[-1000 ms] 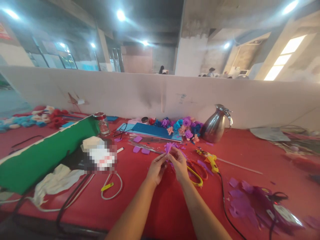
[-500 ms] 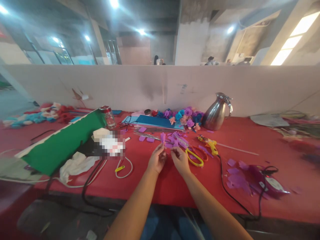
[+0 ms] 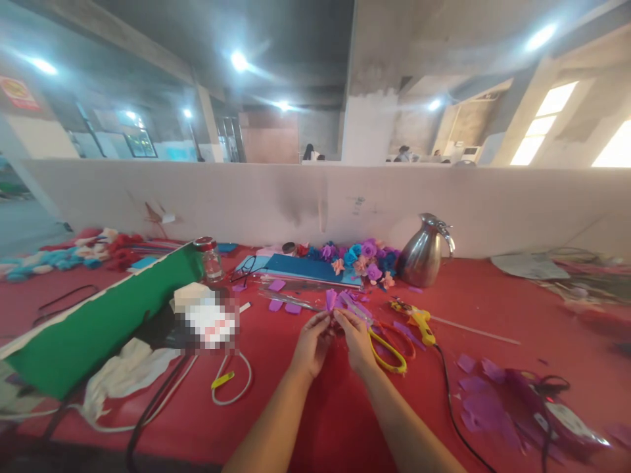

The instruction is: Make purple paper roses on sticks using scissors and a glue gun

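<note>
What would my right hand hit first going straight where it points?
Your right hand would likely meet the purple paper at its fingertips first, though depth is unclear.

Purple piece [image 3: 330,300]: small, thin, petal-like. Stands roughly upright, top flared, above red table [image 3: 325,424]; lower end hidden among fingertips of left hand [image 3: 310,343] and right hand [image 3: 357,338].

Beyond the red-topped table [image 3: 315,433], a low pale partition [image 3: 236,197] with dark smudges spans the width of the workspace. Behind it rises a concrete pillar [image 3: 372,118], grey above and white below, beneath a grey ceiling [image 3: 296,33] with beams and bright lamps [image 3: 239,61]. Tall windows [image 3: 542,125] at right glow white; a red-and-white sign [image 3: 20,93] marks the left wall.
</note>
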Demonstrator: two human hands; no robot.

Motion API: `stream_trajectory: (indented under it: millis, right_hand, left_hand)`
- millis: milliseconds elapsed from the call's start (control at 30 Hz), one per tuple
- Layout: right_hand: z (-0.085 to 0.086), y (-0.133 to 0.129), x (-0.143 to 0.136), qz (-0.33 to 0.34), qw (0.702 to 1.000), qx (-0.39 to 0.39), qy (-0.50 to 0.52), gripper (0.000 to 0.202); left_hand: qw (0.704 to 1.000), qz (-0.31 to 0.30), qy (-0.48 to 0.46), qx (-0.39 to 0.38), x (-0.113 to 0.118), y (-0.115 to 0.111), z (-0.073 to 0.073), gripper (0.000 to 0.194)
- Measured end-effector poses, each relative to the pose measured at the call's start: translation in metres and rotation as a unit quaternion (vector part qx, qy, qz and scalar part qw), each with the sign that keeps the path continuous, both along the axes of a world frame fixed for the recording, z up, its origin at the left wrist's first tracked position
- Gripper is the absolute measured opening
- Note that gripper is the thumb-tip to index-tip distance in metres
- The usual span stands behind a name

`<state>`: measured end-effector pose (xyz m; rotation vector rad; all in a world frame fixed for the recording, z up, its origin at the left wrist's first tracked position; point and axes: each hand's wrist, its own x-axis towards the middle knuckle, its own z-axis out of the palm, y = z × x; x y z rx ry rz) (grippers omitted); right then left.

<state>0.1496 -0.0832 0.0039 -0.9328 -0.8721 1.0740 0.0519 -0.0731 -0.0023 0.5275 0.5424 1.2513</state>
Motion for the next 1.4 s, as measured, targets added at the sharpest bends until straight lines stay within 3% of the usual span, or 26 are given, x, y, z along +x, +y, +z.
stream_trajectory:
  millis: [167, 467, 633, 867, 1400]
  right_hand:
    - [0.003, 0.011, -0.004, 0.029, 0.999, 0.012, 0.017, 0.025]
    - [-0.008, 0.002, 0.003, 0.029, 0.999, 0.011, 0.032, 0.026]
    - [-0.008, 0.002, 0.004, 0.024, 0.999, 0.027, 0.031, 0.027]
    - [-0.002, -0.003, 0.0, 0.073, 0.997, 0.035, -0.013, 0.026]
    - [-0.001, -0.005, -0.001, 0.071, 0.996, 0.038, -0.037, 0.027]
  left_hand:
    - [1.0, -0.009, 0.014, 0.024, -0.005, 0.01, 0.001, 0.023]
    - [0.995, -0.017, 0.099, 0.023, -0.005, 0.001, -0.001, 0.022]
    - [0.988, 0.051, 0.146, 0.03, -0.011, 0.005, 0.004, 0.022]
    - [0.989, 0.055, 0.129, 0.055, -0.014, 0.007, 0.005, 0.021]
    - [0.976, 0.059, 0.177, 0.114, -0.016, 0.006, 0.003, 0.018]
